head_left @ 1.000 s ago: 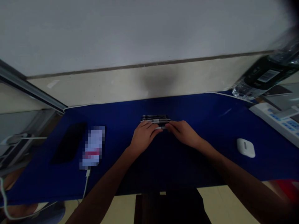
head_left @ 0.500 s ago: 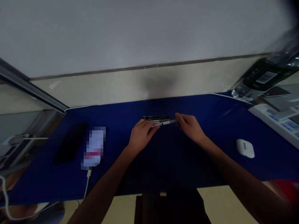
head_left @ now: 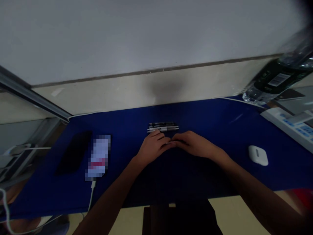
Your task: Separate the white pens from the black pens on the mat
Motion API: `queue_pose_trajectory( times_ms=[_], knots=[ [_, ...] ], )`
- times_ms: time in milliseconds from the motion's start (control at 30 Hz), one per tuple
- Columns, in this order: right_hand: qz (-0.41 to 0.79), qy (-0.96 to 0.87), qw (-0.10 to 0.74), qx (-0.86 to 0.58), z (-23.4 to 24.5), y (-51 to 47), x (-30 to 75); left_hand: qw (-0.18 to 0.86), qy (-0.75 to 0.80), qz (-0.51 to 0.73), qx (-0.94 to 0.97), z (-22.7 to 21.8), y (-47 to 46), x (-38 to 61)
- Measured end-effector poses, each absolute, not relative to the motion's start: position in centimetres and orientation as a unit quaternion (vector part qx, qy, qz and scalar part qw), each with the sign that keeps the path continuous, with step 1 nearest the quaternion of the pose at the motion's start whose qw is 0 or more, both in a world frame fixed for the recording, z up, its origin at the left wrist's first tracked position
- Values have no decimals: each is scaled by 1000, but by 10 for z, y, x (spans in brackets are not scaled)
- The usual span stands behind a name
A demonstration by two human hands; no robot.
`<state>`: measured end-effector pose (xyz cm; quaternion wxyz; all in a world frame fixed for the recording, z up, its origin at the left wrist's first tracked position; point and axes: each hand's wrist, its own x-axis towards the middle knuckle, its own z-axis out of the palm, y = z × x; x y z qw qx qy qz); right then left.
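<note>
My left hand (head_left: 153, 145) is closed, its thumb and fingers pinching a white pen (head_left: 168, 142) that is mostly hidden by the fingers. My right hand (head_left: 193, 143) meets it from the right, its fingertips also pinched on the pen's other end. Just beyond the fingers, several pens lie side by side on the blue desk mat (head_left: 207, 120). Black pens (head_left: 162, 124) are at the back of this row, and a white and grey pen (head_left: 161, 129) is at the front.
On the left lie a dark phone (head_left: 73, 151) and a lit phone (head_left: 99, 156) with a white charging cable (head_left: 91, 195). To the right are a white earbud case (head_left: 258, 155), a power strip (head_left: 288, 122) and a plastic bottle (head_left: 274, 80). A wall (head_left: 122, 91) rises behind the mat.
Both hands have come toward the front edge, away from the row of pens. My right hand has moved left to meet my left hand. The row is now more exposed.
</note>
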<state>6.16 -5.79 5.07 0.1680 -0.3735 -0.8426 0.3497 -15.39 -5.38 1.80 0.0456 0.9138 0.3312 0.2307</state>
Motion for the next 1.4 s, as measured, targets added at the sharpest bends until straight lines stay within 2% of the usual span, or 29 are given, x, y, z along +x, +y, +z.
queue_pose_trajectory(
  times_ms=[167,300,467,600,867,1200,1400],
  knots=[
    [435,-785,223,-380,51,-55,66,91,406,246,875,20,-54,-155],
    [570,-651,331,-377,50,-53,68,143,457,213,851,24,-55,-156],
    [681,-451,461,-346,48,-48,70,140,430,177,874,23,-55,-153],
    [718,-343,517,-314,48,-41,71,120,394,157,898,18,-53,-154],
    [756,-291,531,-249,52,-40,79,119,397,157,896,17,-53,-154],
    [705,-368,528,-299,50,-44,81,115,395,171,895,14,-52,-155],
    [737,-318,548,-237,51,-44,79,126,399,166,893,16,-52,-154]
  ],
)
